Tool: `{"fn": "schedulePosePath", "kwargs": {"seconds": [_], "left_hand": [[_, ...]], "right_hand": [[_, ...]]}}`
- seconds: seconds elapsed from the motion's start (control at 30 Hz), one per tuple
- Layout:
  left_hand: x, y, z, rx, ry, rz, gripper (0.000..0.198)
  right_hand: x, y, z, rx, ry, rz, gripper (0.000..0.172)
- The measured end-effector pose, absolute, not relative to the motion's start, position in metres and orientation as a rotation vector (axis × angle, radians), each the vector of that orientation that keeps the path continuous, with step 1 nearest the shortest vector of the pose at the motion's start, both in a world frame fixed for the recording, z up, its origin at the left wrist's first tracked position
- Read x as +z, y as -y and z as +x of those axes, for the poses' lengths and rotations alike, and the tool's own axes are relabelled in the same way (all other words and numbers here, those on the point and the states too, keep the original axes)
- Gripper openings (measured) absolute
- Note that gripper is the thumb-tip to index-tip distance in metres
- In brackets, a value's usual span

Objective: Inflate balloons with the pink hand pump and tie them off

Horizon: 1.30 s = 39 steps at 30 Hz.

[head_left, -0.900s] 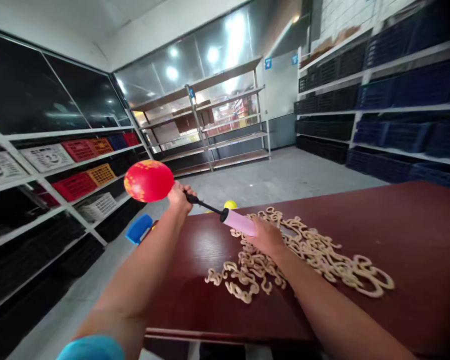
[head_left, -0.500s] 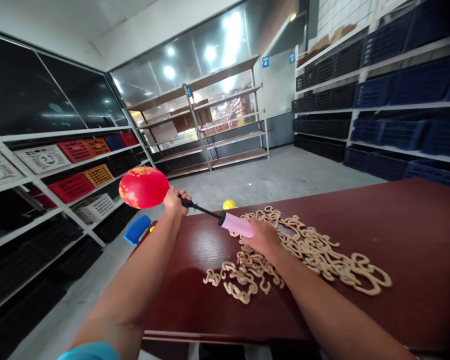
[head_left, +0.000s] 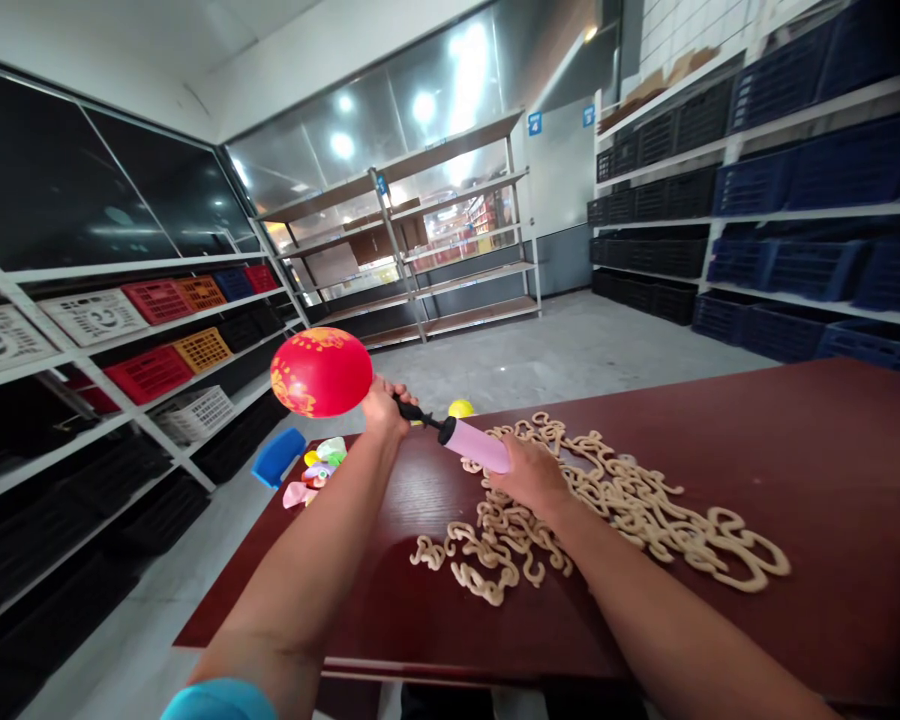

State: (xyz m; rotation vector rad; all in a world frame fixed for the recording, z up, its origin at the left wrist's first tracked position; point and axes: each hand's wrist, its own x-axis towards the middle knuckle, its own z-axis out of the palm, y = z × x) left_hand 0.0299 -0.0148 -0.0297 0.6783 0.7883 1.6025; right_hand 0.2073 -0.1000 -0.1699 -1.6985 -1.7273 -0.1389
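Head view: your left hand (head_left: 386, 405) was closed, holding the neck end of a red balloon (head_left: 321, 372) together with the black end of a hand pump (head_left: 476, 446). Your fingers hid the neck, so whether it sat over a nozzle could not be seen. The balloon was swollen, printed in yellow-orange, and stuck out to the left of that hand, held up in the air. Your right hand (head_left: 531, 475) was wrapped round the pump's pink barrel; the barrel's near end was lost inside your grip. A short black rod showed between the two hands.

Below, tan curled pieces (head_left: 506, 520) lay scattered over the dark red table (head_left: 780, 440), some covered by your right forearm; material could not be made out. Near the table's left edge, a small coloured pile (head_left: 319, 470) was partly behind your left forearm, its separate items hard to tell apart. A yellow round object (head_left: 461, 408) showed past the far edge, its lower part hidden. Your blue sleeve (head_left: 221, 702) was cut off by the bottom border, and the far right side fell into shadow
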Motion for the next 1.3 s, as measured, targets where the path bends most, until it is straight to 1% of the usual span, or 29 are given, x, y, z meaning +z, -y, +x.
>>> {"fn": "schedulePosePath", "kwargs": {"seconds": [0.07,0.17,0.27,0.43,0.63,0.77,0.9,1.13,1.2,1.3], "left_hand": [[-0.010,0.010,0.013,1.630,-0.786,0.690,0.030],[0.014,0.002,-0.014,1.666,-0.782,0.715,0.028],[0.019,-0.002,-0.030,1.680,-0.787,0.718,0.028],[-0.013,0.001,-0.020,1.641,-0.800,0.656,0.030],[-0.060,0.016,0.021,1.559,-0.769,0.636,0.034],[-0.070,0.025,0.038,1.542,-0.743,0.649,0.036],[-0.050,0.025,0.032,1.558,-0.782,0.653,0.034],[0.019,0.008,-0.018,1.667,-0.754,0.768,0.031],[0.025,0.004,-0.030,1.695,-0.762,0.776,0.030],[0.015,0.003,-0.034,1.706,-0.777,0.743,0.030]], "right_hand": [[-0.168,0.100,0.209,-0.141,1.727,-1.699,0.038],[-0.168,0.099,0.210,-0.134,1.733,-1.700,0.034],[-0.171,0.097,0.207,-0.108,1.740,-1.701,0.032],[-0.175,0.097,0.203,-0.086,1.782,-1.728,0.040],[-0.175,0.098,0.202,-0.064,1.808,-1.747,0.037],[-0.178,0.097,0.202,-0.095,1.799,-1.726,0.035],[-0.176,0.098,0.202,-0.124,1.769,-1.669,0.034],[-0.170,0.098,0.206,-0.081,1.717,-1.641,0.045],[-0.172,0.097,0.207,-0.064,1.716,-1.657,0.045],[-0.175,0.094,0.208,-0.049,1.729,-1.693,0.041]]}}
